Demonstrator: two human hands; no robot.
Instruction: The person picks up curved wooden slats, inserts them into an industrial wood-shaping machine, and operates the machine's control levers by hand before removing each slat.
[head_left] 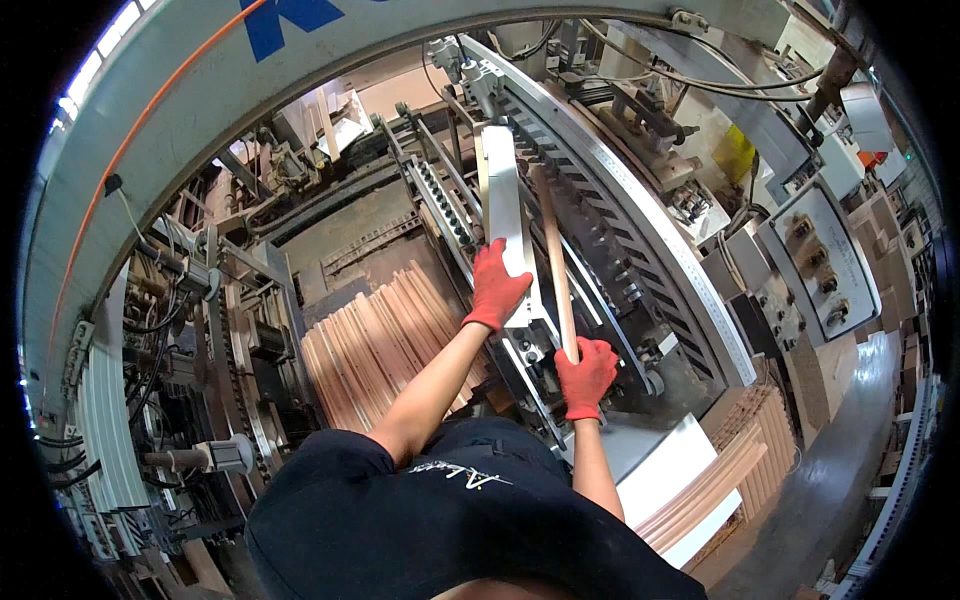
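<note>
My right hand (587,378), in a red glove, is closed around the near end of a long wooden strip (554,255). The strip slants away from me along the machine's bed, beside a pale metal guide plate (506,190). On the near part of that plate lies my left hand (497,285), also red-gloved, its fingers stretched forward over the surface. Its palm side is hidden, and no wooden strip shows in it.
Many wooden strips (375,340) lie side by side at my left. More strips (705,485) sit on a white board (650,470) at lower right. A curved metal rail (640,190) runs along the right, with a control panel (820,258) beyond it. Overhead spans a grey machine beam (200,90).
</note>
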